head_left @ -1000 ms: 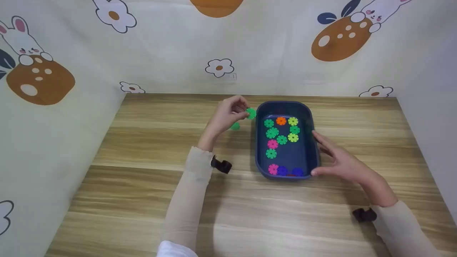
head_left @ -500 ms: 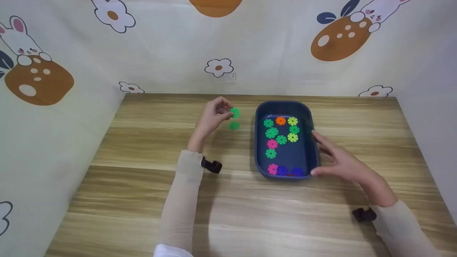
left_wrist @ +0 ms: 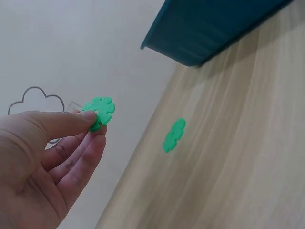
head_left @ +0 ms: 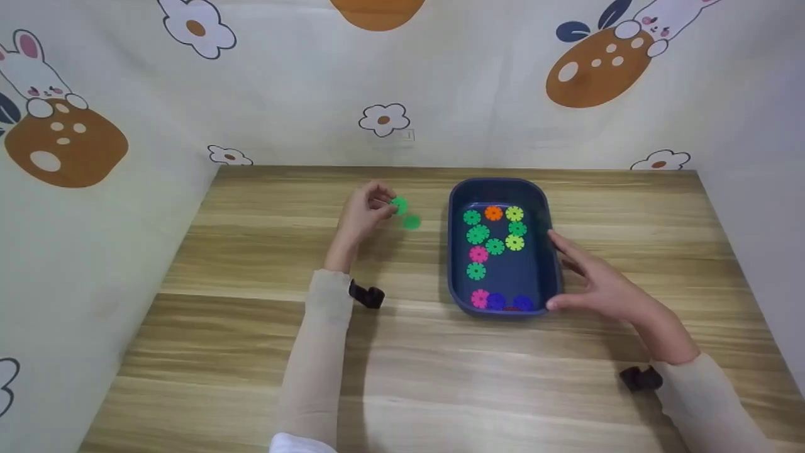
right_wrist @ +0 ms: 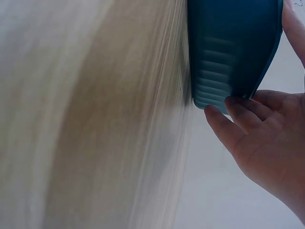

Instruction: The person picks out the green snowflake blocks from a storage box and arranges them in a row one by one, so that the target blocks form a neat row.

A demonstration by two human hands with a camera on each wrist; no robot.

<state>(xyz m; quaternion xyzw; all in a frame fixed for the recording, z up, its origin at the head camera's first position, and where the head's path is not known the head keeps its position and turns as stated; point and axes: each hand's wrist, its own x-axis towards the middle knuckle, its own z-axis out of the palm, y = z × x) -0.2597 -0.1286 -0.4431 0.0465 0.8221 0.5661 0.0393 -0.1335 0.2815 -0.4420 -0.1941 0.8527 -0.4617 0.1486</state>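
Note:
My left hand (head_left: 360, 217) pinches a green notched snowflake building disc (left_wrist: 100, 112) between thumb and fingertips, above the table left of the blue plastic bin. A second green disc (head_left: 412, 221) lies on the table just beyond those fingertips. The bin (head_left: 525, 274) holds several discs on its floor: green, yellow, orange and pink ones laid out in a P-like shape, with pink and blue ones along the near wall. My right hand (head_left: 600, 286), fingers spread, touches the bin's right side, with the thumb at the near right corner. In the right wrist view its fingertips (right_wrist: 231, 102) press the outer wall.
The bin stands on a wood-grain table (head_left: 251, 327). Behind and to the left rises a pale printed cloth wall (head_left: 302, 100) with bunnies and flowers, and a plain wall (head_left: 764, 189) is on the right. Black wrist cameras sit on both sleeves.
My left hand has moved left, away from the bin and a little lower, still pinching a green disc. My right hand and the bin have stayed put.

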